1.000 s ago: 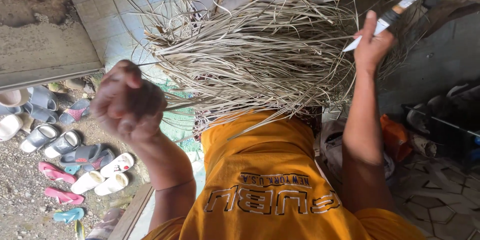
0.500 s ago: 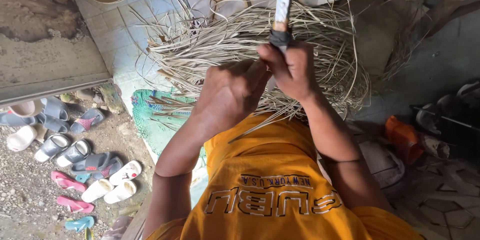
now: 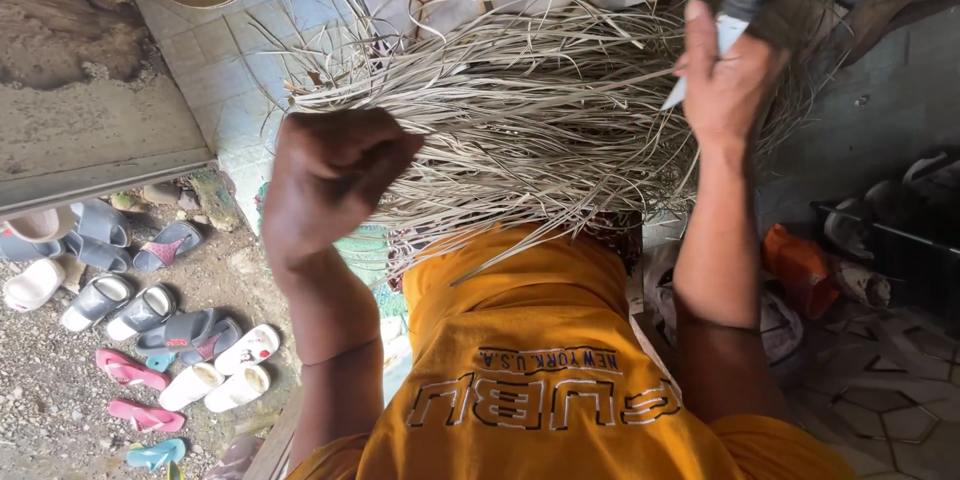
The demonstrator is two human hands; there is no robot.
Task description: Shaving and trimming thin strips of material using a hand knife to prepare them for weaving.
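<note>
Dry straw bundle [image 3: 540, 120] lay across the lap, over the orange shirt [image 3: 520, 340], tips toward the tiled floor [image 3: 230, 70]. Left hand [image 3: 325, 180] clenched on strands at the bundle's left end. Right hand [image 3: 725, 80] gripped a knife [image 3: 735, 15] at the right end. Judgement: hold strands taut, blade angled away from fingers. Sandals [image 3: 130, 340] lay lower left.

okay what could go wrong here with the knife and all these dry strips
The right hand holds a knife close above the bundle of dry strips; a slip could bring the blade toward the left hand, fisted nearby at the bundle's edge. Loose strips trail over the orange shirt, so a hard pull might snag or scatter them.
</note>
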